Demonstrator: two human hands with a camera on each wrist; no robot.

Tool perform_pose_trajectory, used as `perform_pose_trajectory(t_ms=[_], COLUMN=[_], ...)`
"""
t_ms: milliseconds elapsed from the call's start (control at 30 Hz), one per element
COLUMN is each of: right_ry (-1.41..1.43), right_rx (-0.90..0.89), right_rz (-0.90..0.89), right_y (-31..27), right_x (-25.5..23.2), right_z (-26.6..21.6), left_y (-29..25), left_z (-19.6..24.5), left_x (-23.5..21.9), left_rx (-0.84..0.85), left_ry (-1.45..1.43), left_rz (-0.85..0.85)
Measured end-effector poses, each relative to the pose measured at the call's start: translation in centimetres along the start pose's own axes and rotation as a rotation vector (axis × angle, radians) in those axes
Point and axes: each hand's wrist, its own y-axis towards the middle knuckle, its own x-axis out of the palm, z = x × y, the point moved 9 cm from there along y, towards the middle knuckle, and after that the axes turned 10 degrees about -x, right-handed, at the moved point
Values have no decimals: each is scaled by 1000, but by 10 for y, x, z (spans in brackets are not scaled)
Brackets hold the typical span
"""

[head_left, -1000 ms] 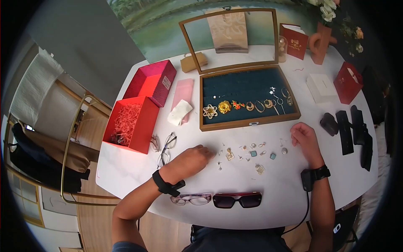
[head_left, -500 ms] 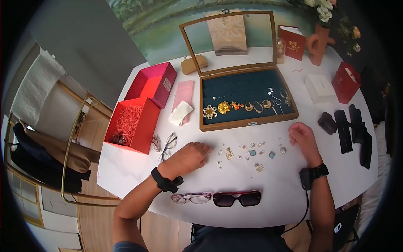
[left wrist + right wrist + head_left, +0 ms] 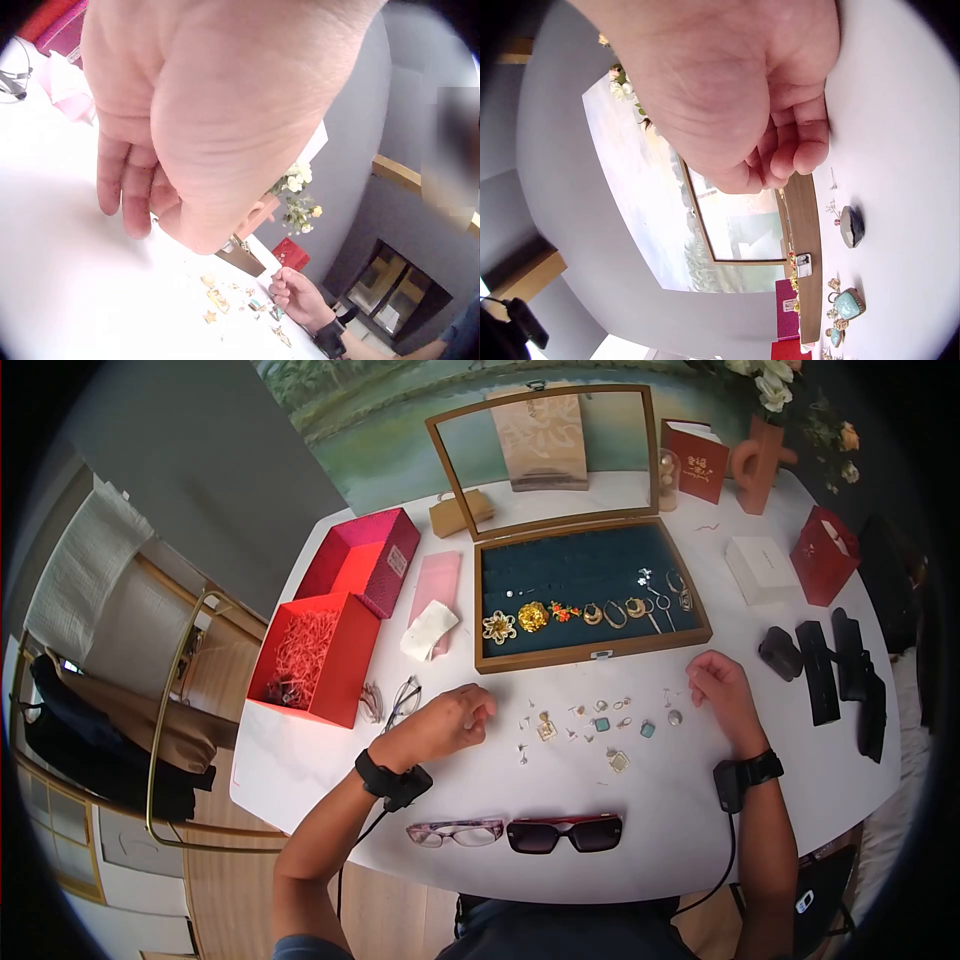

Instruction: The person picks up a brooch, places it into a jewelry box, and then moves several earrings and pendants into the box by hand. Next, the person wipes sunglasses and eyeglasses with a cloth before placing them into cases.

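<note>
My left hand (image 3: 448, 722) is over the table's left part, beside the loose jewellery, fingers curled inward. At its thumb and fingertips in the left wrist view is a tiny pale bead-like piece (image 3: 155, 219), mostly hidden by the fingers. My right hand (image 3: 718, 690) rests loosely curled on the table, holding nothing visible. Between the hands lie several small earrings and pendants, among them a square gold-coloured earring (image 3: 545, 727), a turquoise piece (image 3: 848, 304) and a dark oval stone (image 3: 851, 226). Behind them a wooden jewellery case (image 3: 545, 660) stands with its glass lid raised, brooches and earrings on its dark green lining.
Sunglasses (image 3: 565, 834) and clear glasses (image 3: 455, 833) lie at the near edge, another pair (image 3: 405, 703) by my left hand. To the left stand red boxes (image 3: 345, 660) and a white cloth (image 3: 430, 630). A white box (image 3: 763, 570) and black cases (image 3: 820, 675) are right.
My left hand has drawn back left from the jewellery and turned, its thumb side now more upward. My right hand has stayed in place.
</note>
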Motion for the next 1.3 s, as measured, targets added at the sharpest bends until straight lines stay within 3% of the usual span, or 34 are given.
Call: perform_pose_trajectory(t_ms=[233, 300, 400, 567, 667, 800, 933, 1000, 1300], right_ry=[2, 24, 40, -46, -123, -66, -44, -41, 106], right_rx=[12, 9, -35, -62, -200, -200, -240, -135, -88], right_rz=[-2, 0, -11, -234, -322, -362, -322, -307, -291], right_y=[-1, -1, -1, -24, -34, -37, -34, -35, -32], right_x=[1, 1, 0, 45, 64, 71, 69, 69, 68], right_z=[-3, 0, 6, -24, -36, -34, -28, -26, -24], left_y=[11, 15, 26, 59, 74, 86, 85, 85, 88], left_z=[9, 17, 51, 119, 154, 166, 167, 164, 168], left_x=[-2, -1, 3, 26, 31, 43, 44, 45, 42], left_rx=[-13, -79, -50, 141, 245, 336, 280, 259, 240], left_ry=[-91, -340, -459, -611, -506, -500, -552, -579, -598], left_rz=[-7, -71, -152, -272, -242, -219, -229, -234, -211])
